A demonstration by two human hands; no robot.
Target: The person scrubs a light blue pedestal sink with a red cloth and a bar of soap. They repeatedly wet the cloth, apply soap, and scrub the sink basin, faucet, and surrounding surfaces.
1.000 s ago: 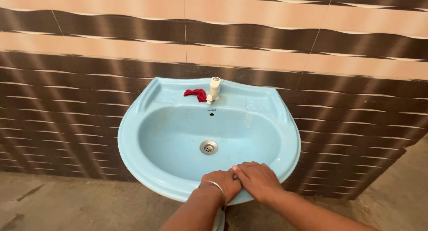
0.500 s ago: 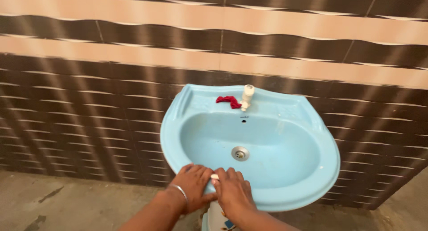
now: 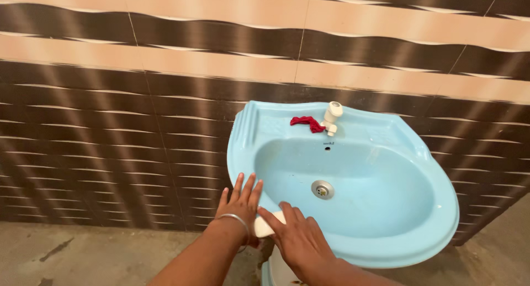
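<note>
My hands have slid from the basin's front rim toward lower centre, left hand (image 3: 238, 204) now flat, fingers spread on the blue basin (image 3: 441, 209), right hand (image 3: 298, 237) pressing a white sponge (image 3: 264, 226) against its left rim.

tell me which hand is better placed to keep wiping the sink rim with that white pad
Right, likely. The right hand lies on the white pad at the blue sink's front-left rim, while the left hand rests flat beside it, fingers spread.
</note>
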